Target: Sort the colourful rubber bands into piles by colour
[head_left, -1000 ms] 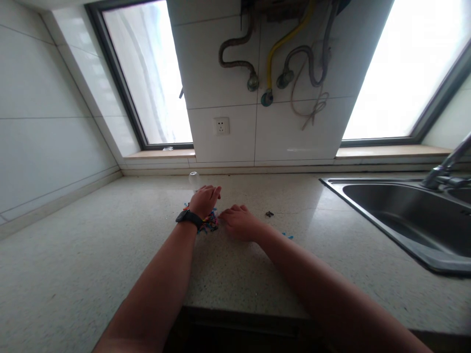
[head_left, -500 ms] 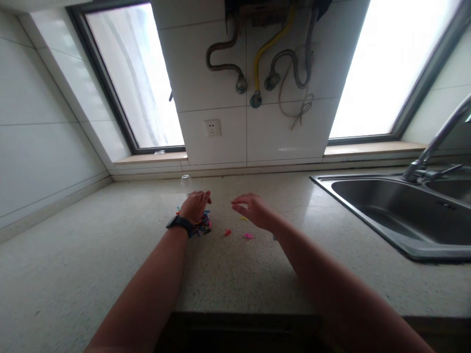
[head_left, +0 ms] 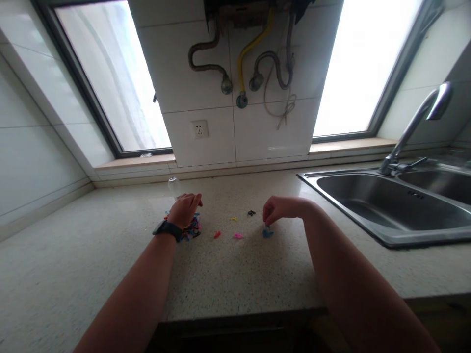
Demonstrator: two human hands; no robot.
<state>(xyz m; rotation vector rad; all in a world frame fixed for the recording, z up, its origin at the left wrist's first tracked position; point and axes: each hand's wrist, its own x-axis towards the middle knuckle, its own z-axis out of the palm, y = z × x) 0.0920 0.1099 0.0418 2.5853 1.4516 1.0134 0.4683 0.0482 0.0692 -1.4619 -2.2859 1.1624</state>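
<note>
My right hand [head_left: 275, 210] is pinched, fingertips down, with a small light-blue piece [head_left: 268, 227] at their tips, just over a little blue cluster [head_left: 267, 234] on the counter. On the left, my left hand [head_left: 185, 208], with a dark watch on its wrist, bends over a heap of small multicoloured pieces [head_left: 192, 229]. Its fingers look curled together, and their tips are hidden. Between the hands lie small groups: red [head_left: 217, 235], pink [head_left: 238, 236], yellow [head_left: 233, 218] and black [head_left: 251, 213]. The pieces are too small to tell their kind.
A clear cup-like container [head_left: 173, 185] stands behind my left hand. To the right, a steel sink [head_left: 353, 215] with a tap [head_left: 412, 127] is set into the speckled counter [head_left: 228, 284]. Pipes [head_left: 241, 63] and a socket [head_left: 200, 129] are on the tiled wall.
My right hand has moved right, from the middle of the counter to the blue cluster, and its fingers have closed into a pinch. My left hand stays at the heap. The view has shifted right.
</note>
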